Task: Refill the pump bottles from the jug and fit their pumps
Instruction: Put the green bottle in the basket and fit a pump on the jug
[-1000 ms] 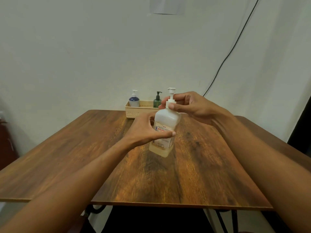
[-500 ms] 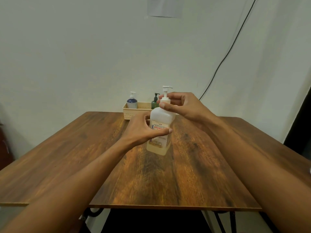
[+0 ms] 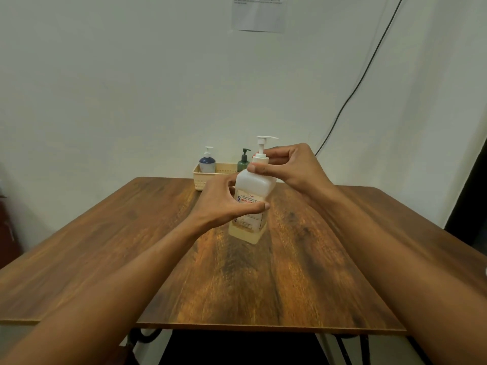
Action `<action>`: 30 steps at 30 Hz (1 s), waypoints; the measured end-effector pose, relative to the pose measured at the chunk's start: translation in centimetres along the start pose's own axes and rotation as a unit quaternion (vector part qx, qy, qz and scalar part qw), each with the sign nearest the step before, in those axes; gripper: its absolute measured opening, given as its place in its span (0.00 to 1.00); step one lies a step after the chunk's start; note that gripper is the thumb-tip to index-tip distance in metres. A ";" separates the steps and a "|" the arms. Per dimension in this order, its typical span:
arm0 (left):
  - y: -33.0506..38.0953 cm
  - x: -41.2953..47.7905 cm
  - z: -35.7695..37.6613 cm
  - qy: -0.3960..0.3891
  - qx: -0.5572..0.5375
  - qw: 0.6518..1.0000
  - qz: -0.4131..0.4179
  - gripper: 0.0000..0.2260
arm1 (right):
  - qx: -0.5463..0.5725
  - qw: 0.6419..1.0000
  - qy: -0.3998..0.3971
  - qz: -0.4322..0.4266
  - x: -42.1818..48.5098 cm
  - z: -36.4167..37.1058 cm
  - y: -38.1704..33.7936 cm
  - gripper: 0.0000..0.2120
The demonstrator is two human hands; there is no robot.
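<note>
Wood-grain brown fills the lower half of the frame, where the counter [image 3: 147, 241] runs back to a pale wall. At the centre, the left hand [image 3: 224, 204] is wrapped around the body of a white pump bottle [image 3: 253, 185], thumb across the printed label on the near face and fingers curled behind it. The right hand [image 3: 292, 167] comes in from the right and is pinched on the collar at the bottle's neck, thumb on the near side and fingers on the far side. Above that grip the white pump [image 3: 263, 143] stands up with its spout pointing right. The bottle leans slightly, its top tipped toward the right, and its base looks to meet the counter; a band of yellowish liquid shows at the bottom, below the label. Both bare forearms reach in from the lower corners of the frame.

Behind the hands, at the counter's far edge against the wall, sits a cream basket [image 3: 201, 177]. In it stand a small blue bottle [image 3: 207, 163] with a white pump at the left end, and a small green bottle [image 3: 243, 162] with a dark pump, partly hidden behind the white bottle. A black cable [image 3: 369, 67] slants down the wall from the upper right, and a sheet of paper [image 3: 259, 13] hangs at the top centre.
</note>
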State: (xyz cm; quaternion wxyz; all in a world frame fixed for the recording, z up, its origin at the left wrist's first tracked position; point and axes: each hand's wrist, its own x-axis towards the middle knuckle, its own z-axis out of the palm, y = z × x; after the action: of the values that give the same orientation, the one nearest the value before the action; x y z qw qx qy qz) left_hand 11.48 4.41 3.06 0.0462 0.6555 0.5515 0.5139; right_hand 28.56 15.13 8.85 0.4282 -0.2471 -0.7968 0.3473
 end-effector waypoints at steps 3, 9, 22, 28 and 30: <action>-0.1 0.0 -0.2 -0.009 -0.011 1.000 -0.011 0.29 | 0.041 0.996 -0.076 -0.006 0.2 -0.3 0.3 0.26; 0.1 0.4 -0.6 -0.022 -0.001 1.000 0.004 0.27 | 0.117 0.976 -0.181 -0.007 1.0 -1.5 0.2 0.17; -0.8 0.6 0.1 -0.007 -0.003 1.000 -0.003 0.27 | 0.088 0.995 -0.053 0.005 0.1 0.4 0.7 0.20; -1.4 1.4 0.5 0.026 0.020 0.999 -0.019 0.24 | -0.002 1.000 -0.007 -0.024 0.1 1.6 1.3 0.24; -1.5 1.9 0.4 0.047 0.027 0.998 -0.022 0.22 | -0.014 1.000 0.002 -0.025 0.2 1.9 1.6 0.27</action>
State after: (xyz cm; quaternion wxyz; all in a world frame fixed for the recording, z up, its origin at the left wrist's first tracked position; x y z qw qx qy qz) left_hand 10.51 6.67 3.15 0.0138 0.6195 0.5809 0.5279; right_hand 26.95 15.60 6.99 0.4350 -0.2340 -0.8067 0.3244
